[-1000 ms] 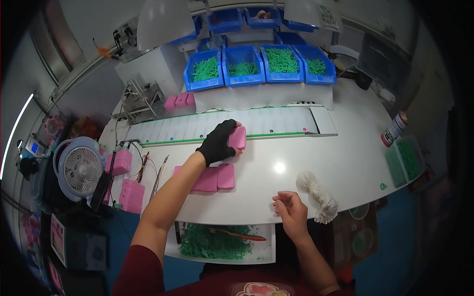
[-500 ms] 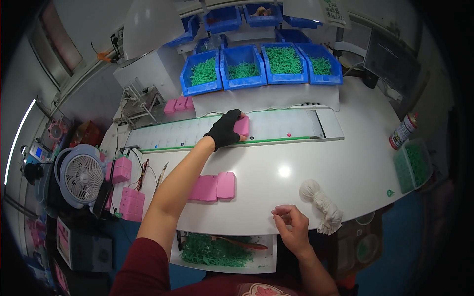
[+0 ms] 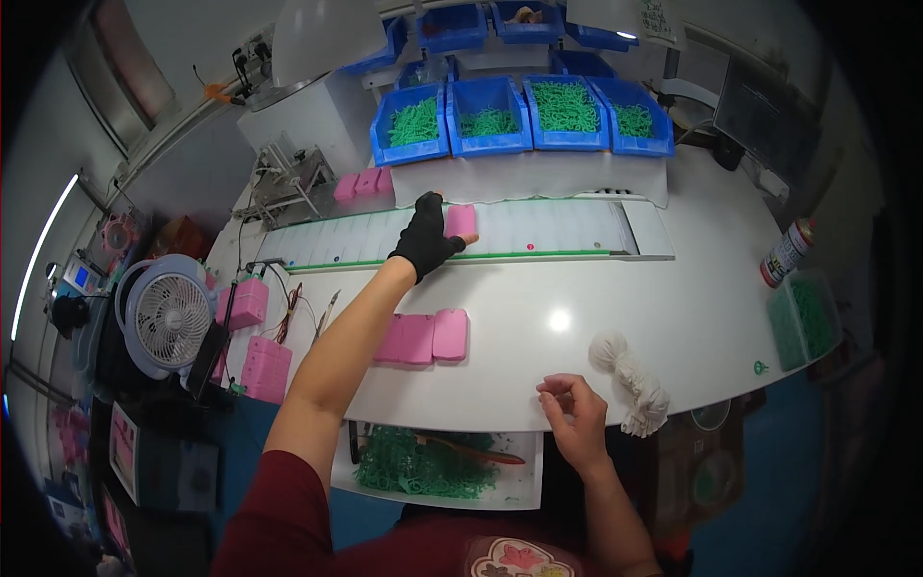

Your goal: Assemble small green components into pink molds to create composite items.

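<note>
Left arm extended straight forward across the white table (image 3: 673,317), bare forearm, dark red sleeve at the shoulder. Left hand (image 3: 426,240) wears a black fingerless glove; palm down, fingers spread flat on the conveyor strip (image 3: 558,231), thumb side pressed against a pink rounded block (image 3: 461,221). The hand lies against the block rather than closing around it; fingers not curled.

Right arm bent, forearm entering from 6 o'clock. Right hand (image 3: 574,415) bare, resting at the near table edge, fingers loosely curled with thumb and forefinger pinched together. Whether anything small sits in the pinch, cannot tell.

Pink block: smooth, matte, rectangular with rounded corners, lying flat on the strip just at 3 o'clock of the gloved hand, touching it. Strip is pale, segmented into panels, green line along its near edge.

Three like pink blocks (image 3: 423,337) lie side by side, touching, on the table at 6 o'clock of the gloved hand, beside the forearm. More pink blocks (image 3: 363,183) stand at the strip's far left end.

White cloth bundle (image 3: 635,380), knotted and fibrous, just at 2 o'clock of the right hand. Tray of tangled green plastic pieces (image 3: 423,466) below the table edge, at 9 o'clock of that hand.

Blue plastic bins (image 3: 524,115) with green parts at 12 o'clock. White fan (image 3: 165,315) at 9 o'clock. Spray can (image 3: 786,252) at 3 o'clock.
</note>
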`<state>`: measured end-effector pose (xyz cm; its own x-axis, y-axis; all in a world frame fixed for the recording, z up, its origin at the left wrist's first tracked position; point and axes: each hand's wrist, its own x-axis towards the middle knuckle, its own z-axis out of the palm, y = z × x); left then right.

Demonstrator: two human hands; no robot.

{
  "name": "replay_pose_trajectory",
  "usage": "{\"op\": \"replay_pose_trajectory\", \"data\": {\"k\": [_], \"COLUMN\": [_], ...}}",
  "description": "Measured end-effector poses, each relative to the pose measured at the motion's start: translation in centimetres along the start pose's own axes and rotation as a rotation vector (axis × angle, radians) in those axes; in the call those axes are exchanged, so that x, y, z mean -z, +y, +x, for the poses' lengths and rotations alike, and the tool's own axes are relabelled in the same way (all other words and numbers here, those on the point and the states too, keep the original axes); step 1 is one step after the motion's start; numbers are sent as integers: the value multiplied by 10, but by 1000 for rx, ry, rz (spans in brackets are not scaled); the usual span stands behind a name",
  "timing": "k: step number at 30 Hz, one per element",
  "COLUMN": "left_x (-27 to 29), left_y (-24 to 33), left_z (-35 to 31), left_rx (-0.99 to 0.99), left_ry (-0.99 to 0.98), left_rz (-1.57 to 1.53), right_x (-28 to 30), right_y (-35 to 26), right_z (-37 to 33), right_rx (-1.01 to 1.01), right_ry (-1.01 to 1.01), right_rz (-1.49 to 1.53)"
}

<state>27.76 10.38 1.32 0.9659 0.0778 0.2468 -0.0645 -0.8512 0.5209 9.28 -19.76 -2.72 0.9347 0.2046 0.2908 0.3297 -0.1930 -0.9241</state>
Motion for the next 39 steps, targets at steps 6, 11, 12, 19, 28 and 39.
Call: {"op": "replay_pose_trajectory", "data": {"k": [6,11,12,19,28,39], "left_x": [35,27,31,22,16,20], "left_y": [24,36,48,96,101,123], "left_z": [-103,-151,-161,-236,-252,-259], "left_rx": [-410,-353,-336,266,-186,175], "left_ry": [-442,-251,-218,-477,-296,-219], "left_rz": [377,-47,-297,-1338,-736,-718], "right_x": [1,3,4,-5,-15,-24], "right_y": [4,3,5,-31,-40,-43], "right_z": [-1,-2,-3,-20,-28,-37], "right_rx": [9,-55,-105,-332,-607,-474], "right_ry": [-27,-56,-63,-234,-373,-144], "right_rz": [-1,73,151,521,768,797]}}
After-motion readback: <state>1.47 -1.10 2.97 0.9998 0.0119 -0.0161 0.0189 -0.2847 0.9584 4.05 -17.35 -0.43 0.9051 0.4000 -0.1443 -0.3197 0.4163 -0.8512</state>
